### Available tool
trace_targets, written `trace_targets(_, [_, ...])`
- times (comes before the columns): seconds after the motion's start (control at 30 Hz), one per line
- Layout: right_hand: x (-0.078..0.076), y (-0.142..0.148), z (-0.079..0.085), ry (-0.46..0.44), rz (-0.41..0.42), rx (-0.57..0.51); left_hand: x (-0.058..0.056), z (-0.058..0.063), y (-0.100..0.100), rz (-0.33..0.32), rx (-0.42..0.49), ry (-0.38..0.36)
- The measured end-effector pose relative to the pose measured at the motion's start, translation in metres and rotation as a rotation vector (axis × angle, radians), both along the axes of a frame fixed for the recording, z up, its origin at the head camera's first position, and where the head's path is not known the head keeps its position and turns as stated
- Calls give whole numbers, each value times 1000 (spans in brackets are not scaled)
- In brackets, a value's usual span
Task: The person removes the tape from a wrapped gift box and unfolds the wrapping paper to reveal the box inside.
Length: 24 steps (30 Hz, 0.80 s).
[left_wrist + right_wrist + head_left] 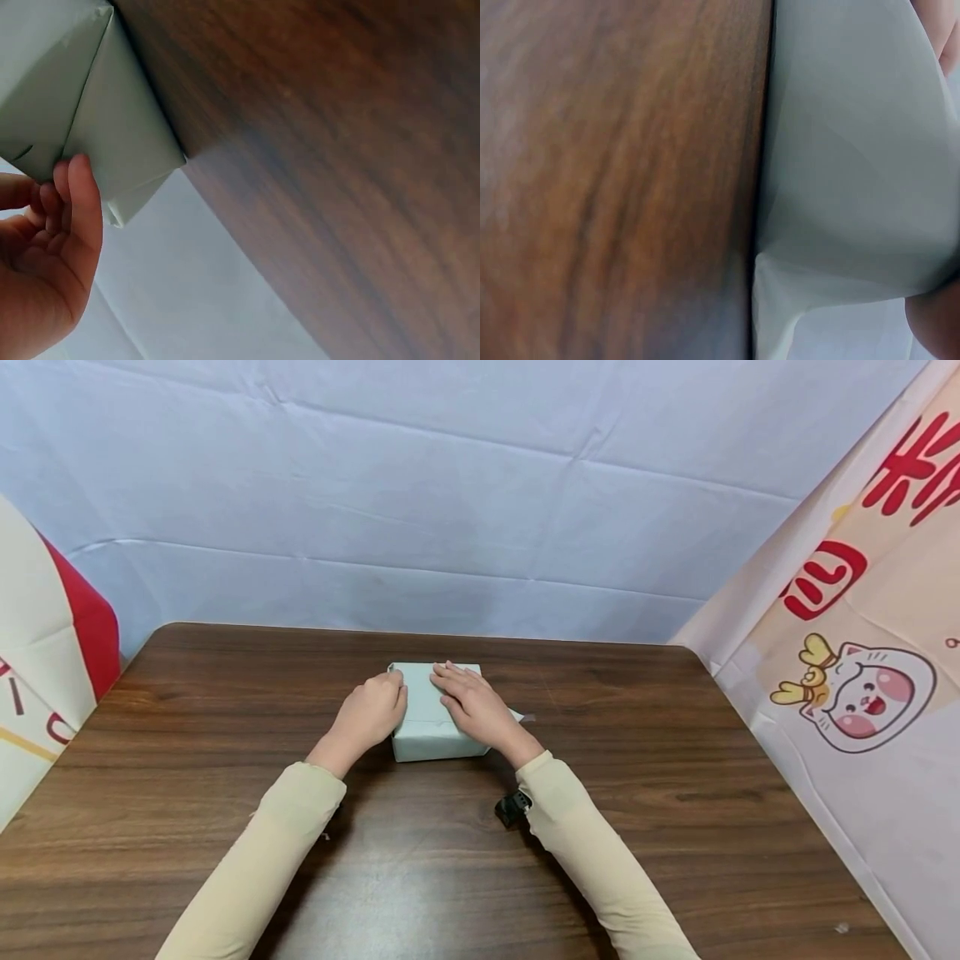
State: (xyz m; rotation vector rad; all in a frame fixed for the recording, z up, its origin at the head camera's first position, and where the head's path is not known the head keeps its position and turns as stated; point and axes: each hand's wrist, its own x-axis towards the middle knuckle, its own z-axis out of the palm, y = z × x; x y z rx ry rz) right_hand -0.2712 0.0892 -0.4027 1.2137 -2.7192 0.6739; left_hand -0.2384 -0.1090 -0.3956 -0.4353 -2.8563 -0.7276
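Observation:
A box wrapped in pale green paper (431, 700) sits on the table near its far side. My left hand (369, 708) is at the box's left end, its bent fingers on the upper edge. In the left wrist view, that end shows paper folded into slanting flaps (120, 112), with the left fingertips pinching the edge beside a crease. Across the top right of the box, my right hand (480, 706) rests with extended fingers. A loose paper corner (517, 715) sticks out past the right end. In the right wrist view, the paper side (855, 165) stands against the table.
The dark wood table (637, 793) extends on all sides of the box. A small black device (513, 808) is by the right cuff. Behind the table hangs a pale cloth (420, 485), and a printed banner (862, 693) hangs at the right.

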Motion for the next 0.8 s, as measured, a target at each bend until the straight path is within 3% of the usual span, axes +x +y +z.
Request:
trace_targets(0.17, [0, 0, 0, 9, 4, -2, 0, -1, -6, 1, 90, -26])
trace_targets(0.53, [0, 1, -1, -3, 0, -22, 4, 1, -9, 25, 212, -78])
trace_targets(0.8, [1, 1, 2, -10, 2, -18, 3, 0, -12, 4, 278, -119])
